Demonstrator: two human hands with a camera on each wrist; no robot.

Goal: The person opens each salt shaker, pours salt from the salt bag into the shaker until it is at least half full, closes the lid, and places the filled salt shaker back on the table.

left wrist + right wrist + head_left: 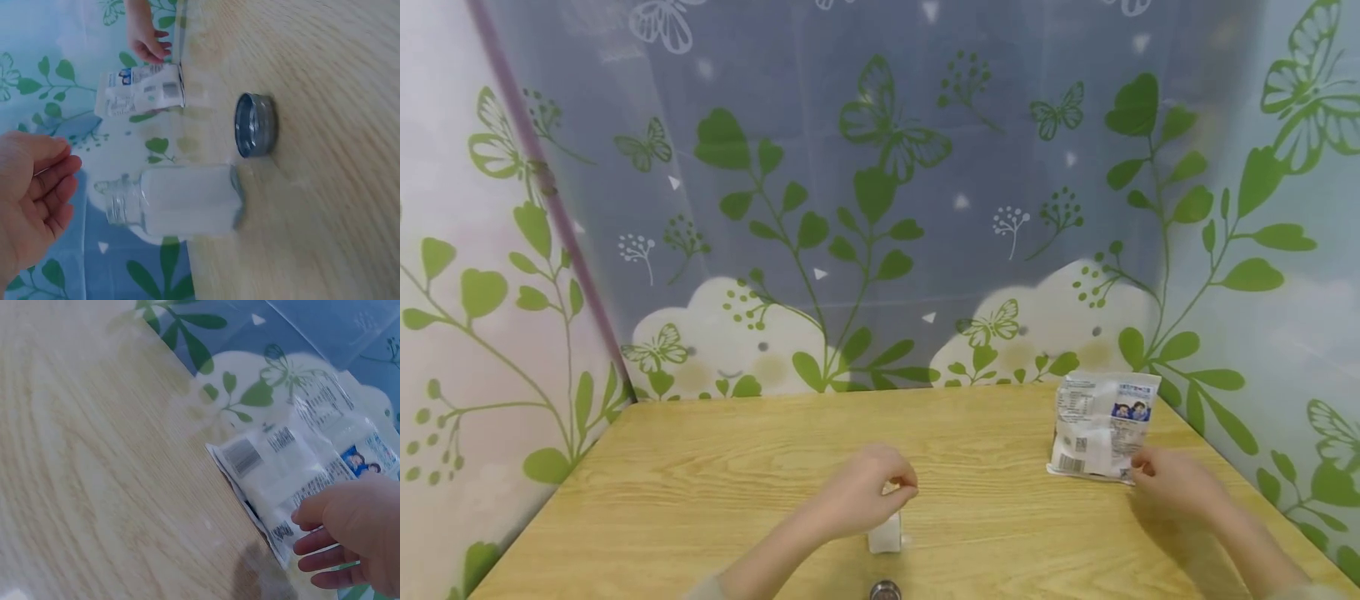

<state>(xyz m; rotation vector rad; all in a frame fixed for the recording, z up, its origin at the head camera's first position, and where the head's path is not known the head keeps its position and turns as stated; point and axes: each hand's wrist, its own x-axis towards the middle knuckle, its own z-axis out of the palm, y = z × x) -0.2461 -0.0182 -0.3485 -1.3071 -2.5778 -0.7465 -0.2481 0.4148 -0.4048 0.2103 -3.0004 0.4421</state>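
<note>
A small clear glass jar with white contents stands upright and uncapped on the table. Its metal screw lid lies on the near side, hollow face toward the jar in the left wrist view. My left hand hovers above the jar's mouth, fingers loosely bent and nothing between them, hiding the jar's upper part in the head view. Toward the right stands a white printed bag with a barcode and a blue picture. Beside its lower right edge is my right hand, fingers relaxed, overlapping the bag without gripping it.
The wood-grain table runs back to a hanging cloth printed with leaves, butterflies and clouds. Similar printed cloth closes in the right side, near the bag, and the left side too.
</note>
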